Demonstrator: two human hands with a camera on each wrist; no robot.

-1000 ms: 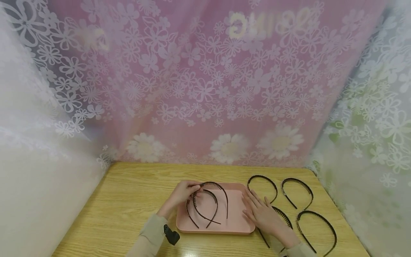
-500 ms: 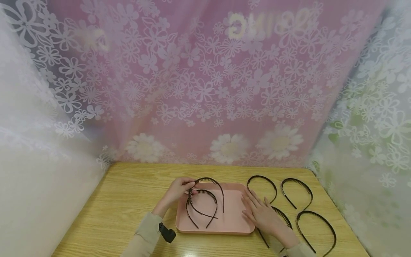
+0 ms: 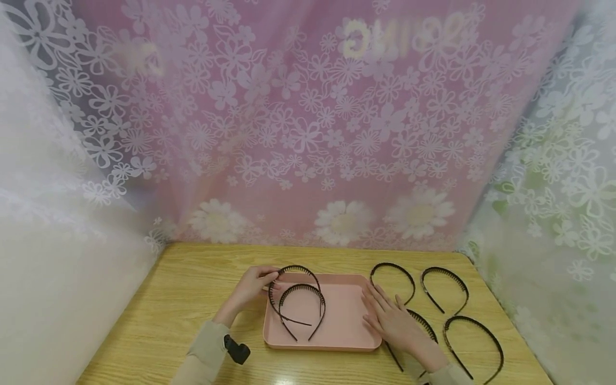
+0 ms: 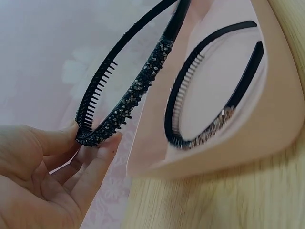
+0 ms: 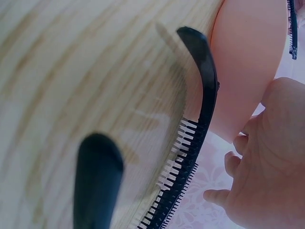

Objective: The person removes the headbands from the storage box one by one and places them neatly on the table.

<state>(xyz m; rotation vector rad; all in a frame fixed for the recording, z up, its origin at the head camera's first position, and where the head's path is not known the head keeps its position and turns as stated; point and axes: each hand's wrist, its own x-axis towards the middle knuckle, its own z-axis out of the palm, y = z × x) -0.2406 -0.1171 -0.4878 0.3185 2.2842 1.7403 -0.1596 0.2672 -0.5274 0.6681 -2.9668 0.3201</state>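
My left hand [image 3: 247, 287] pinches a black toothed headband [image 3: 295, 267] between thumb and fingers, above the left end of a pink tray [image 3: 346, 321]. Dark sparkling stones cover part of the held headband [image 4: 138, 88] in the left wrist view. A second headband [image 3: 323, 307], also with stones, lies inside the tray below it. At the tray's right edge my right hand [image 3: 394, 323] rests with straight fingers against the rim. Partly hidden under that hand and forearm, another black headband [image 3: 423, 320] lies on the table; its teeth show in the right wrist view.
To the right of the tray several more headbands lie on the wooden table [image 3: 192, 310], including one at the back [image 3: 392, 264], one at the far right [image 3: 454, 274] and one nearer the front [image 3: 488, 327]. Floral curtains [image 3: 308, 133] enclose the table's back and sides.
My left hand has moved left with the pinched headband, drawing it from the tray's middle toward its left end. The right hand and the headband in the tray stay put.
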